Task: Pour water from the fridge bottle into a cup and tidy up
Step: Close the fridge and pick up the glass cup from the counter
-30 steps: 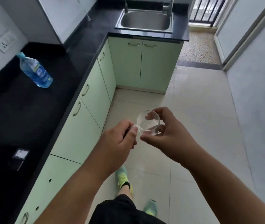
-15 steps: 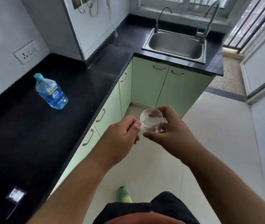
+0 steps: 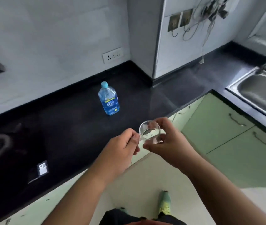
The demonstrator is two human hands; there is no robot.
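Glass cup (image 3: 149, 132) contents hard to make out. Left hand (image 3: 123, 144) fingers pinch its handle; right hand (image 3: 166, 140) fingers curl round its body, above the worktop (image 3: 73, 127) edge.

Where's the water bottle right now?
Head view: the water bottle stands upright on the black counter, centre-left, below the wall socket, beyond the glass cup.

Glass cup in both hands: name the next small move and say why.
Probably set the cup down on the black counter near the bottle. Both the left hand and right hand grip the cup, and the capped bottle stands untouched, so neither can open it.
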